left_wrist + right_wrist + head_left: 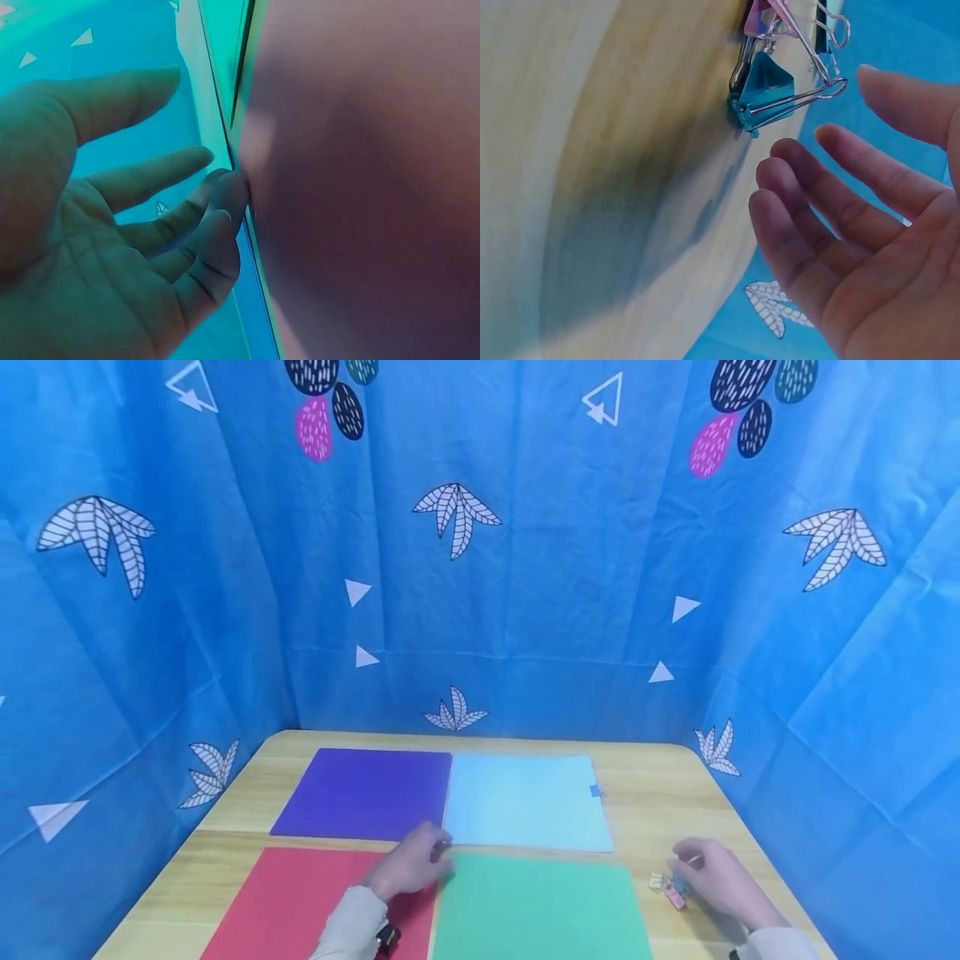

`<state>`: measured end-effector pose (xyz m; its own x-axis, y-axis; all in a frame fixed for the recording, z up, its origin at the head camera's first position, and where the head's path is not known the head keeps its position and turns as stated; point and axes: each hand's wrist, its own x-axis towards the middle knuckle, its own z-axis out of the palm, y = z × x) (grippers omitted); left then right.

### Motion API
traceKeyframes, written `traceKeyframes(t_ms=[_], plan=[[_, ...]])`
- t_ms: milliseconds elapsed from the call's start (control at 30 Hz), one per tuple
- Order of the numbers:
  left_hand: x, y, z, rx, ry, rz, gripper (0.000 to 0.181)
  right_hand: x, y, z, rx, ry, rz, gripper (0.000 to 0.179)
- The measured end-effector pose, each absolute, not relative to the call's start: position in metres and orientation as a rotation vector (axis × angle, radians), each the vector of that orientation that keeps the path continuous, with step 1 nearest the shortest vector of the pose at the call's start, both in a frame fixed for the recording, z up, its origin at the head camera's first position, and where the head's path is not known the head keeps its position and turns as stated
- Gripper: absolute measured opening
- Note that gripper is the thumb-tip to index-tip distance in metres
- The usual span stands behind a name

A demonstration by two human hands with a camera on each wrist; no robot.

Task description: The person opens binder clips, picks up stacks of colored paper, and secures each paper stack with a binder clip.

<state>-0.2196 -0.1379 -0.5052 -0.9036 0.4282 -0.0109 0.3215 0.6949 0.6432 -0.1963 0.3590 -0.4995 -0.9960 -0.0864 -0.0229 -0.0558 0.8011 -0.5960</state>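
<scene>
Head cam: clips nr R hand

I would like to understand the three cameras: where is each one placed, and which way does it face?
Head: worn on the head, looking forward and down at four coloured sheets and the blue curtain; the left hand, right hand and both sleeves show.
Left wrist: worn there, looking along the palm towards the red sheet; only the left hand shows.
Right wrist: worn there, looking past the palm towards binder clips; only the right hand shows.
Shared: head and right wrist both show the binder clips.
</scene>
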Motion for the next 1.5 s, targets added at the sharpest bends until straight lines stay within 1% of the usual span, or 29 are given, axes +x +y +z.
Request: traceKeyframes(t_ms=[200, 367, 533, 700, 767, 900, 1067, 1167, 1300, 1500], plan=[[-0.217, -0.130, -0.510, 0.655, 2.740, 0.879, 0.058, -0.187, 0.368, -0.505, -0.285, 2.936, -0.971, 0.043], [-0.216, -0.128, -0.512, 0.657, 2.755, 0.821, 0.056, -0.186, 0.373, -0.507, -0.414, 2.927, -0.943, 0.037], [-0.215, -0.125, -0.510, 0.648, 2.750, 0.847, 0.052, -0.185, 0.374, -0.509, -0.406, 2.896, -0.985, 0.037], [-0.216, -0.123, -0.509, 0.614, 2.743, 0.841, 0.048, -0.185, 0.373, -0.512, -0.537, 2.882, -1.017, 0.036], [-0.216, -0.122, -0.509, 0.597, 2.751, 0.802, 0.049, -0.185, 0.372, -0.513, -0.575, 2.893, -1.010, 0.032], [-0.215, -0.120, -0.508, 0.582, 2.775, 0.738, 0.051, -0.186, 0.373, -0.514, -0.577, 2.904, -0.992, 0.026], [-0.214, -0.120, -0.508, 0.604, 2.780, 0.742, 0.054, -0.187, 0.375, -0.515, -0.509, 2.924, -0.982, 0.030], [-0.215, -0.119, -0.508, 0.619, 2.788, 0.747, 0.056, -0.188, 0.375, -0.515, -0.468, 2.937, -0.983, 0.023], [-0.216, -0.118, -0.506, 0.621, 2.787, 0.756, 0.054, -0.188, 0.374, -0.515, -0.418, 2.947, -0.989, 0.014], [-0.218, -0.119, -0.503, 0.621, 2.768, 0.742, 0.049, -0.190, 0.373, -0.515, -0.296, 2.945, -1.006, 0.016]])
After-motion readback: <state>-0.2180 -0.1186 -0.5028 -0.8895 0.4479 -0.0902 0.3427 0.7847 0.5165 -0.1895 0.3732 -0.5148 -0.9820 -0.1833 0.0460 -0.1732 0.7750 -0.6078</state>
